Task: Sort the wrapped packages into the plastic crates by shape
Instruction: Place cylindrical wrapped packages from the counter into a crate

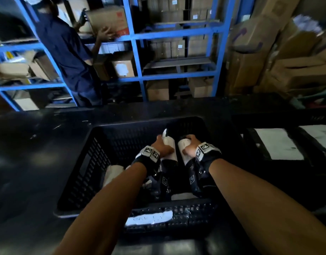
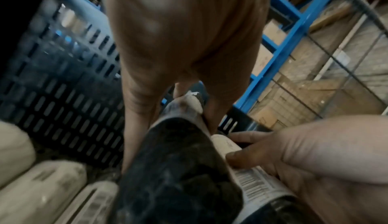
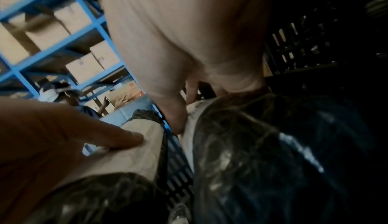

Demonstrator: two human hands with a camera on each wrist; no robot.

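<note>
A black slotted crate (image 1: 96, 162) stands in front of me on the dark table, and both my hands are down inside it. My left hand (image 1: 161, 147) grips a round black-wrapped package (image 1: 168, 163) at its white-labelled end. Beside it, my right hand (image 1: 190, 147) grips a second round black-wrapped package (image 1: 183, 153) with a white label. In the left wrist view the left hand (image 2: 189, 94) curls round its dark cylinder (image 2: 178, 169). In the right wrist view the right hand (image 3: 201, 94) wraps the other cylinder (image 3: 262, 161). More white-labelled round packages (image 2: 42, 186) lie in the crate's left part.
A second black crate (image 1: 250, 144) to the right holds flat packages with white labels (image 1: 278, 144). Behind the table stand blue shelves (image 1: 136, 52) filled with cartons. Another person (image 1: 66, 52) handles a carton there. More cartons (image 1: 269, 61) are piled at the right.
</note>
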